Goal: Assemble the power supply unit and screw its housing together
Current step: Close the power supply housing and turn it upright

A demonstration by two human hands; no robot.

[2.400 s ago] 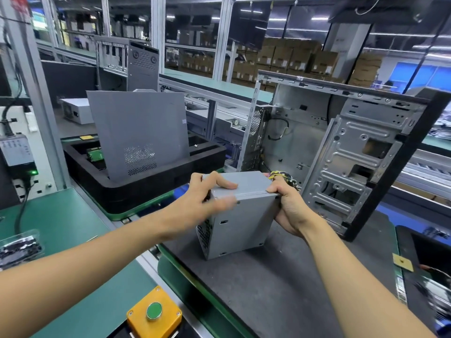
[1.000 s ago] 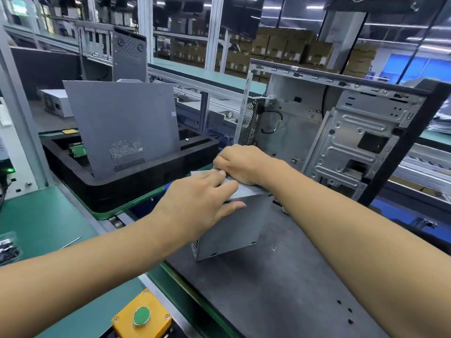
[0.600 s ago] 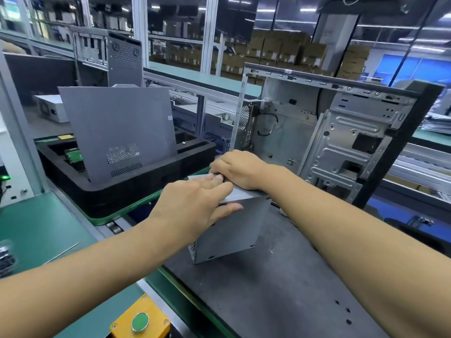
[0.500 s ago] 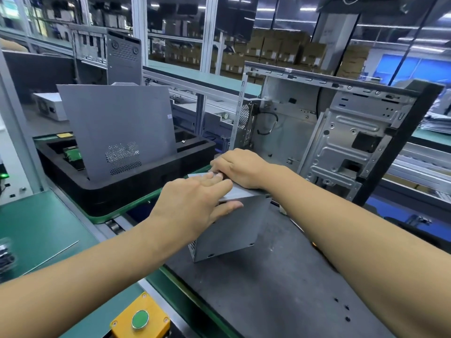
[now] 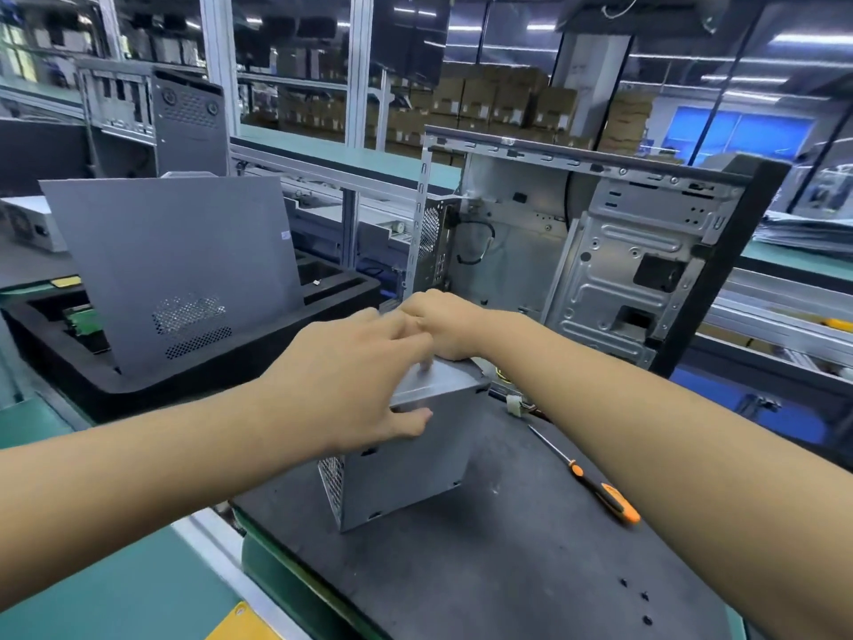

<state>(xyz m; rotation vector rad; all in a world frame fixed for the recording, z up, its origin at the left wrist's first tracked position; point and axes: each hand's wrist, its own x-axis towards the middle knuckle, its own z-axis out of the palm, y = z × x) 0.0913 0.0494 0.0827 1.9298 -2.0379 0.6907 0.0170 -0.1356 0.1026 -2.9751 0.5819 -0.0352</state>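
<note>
The dark worktop fills the lower middle, and its near-left edge runs diagonally just below the left hand, next to a green strip. In front of both hands, toward the viewer, the mat is mostly bare, so there is free room there.

Behind the hands stands the open computer case, upright, with its open side turned to the person. Its black front edge leans on the far right, and its perforated rear edge is just beyond the right hand. To the left of the left hand a grey side panel stands tilted in a black foam tray, well apart from the case.

The power supply unit sits on the worktop directly under the hands, just before the opening of the case. It stands on a narrow face, so its long axis goes up and a little back. The vented mesh side points to the near left, and a flat grey side faces the person. Its cables come out on the far right, toward the case.

The left hand grips the upper near corner of the unit, fingers over the top and thumb pressed on the front. The right hand lies curled over the far top edge; whether it holds something there I cannot tell.

An orange-handled screwdriver lies on the mat to the right of the unit, beside the right forearm. Three small black screws lie near the front right.
</note>
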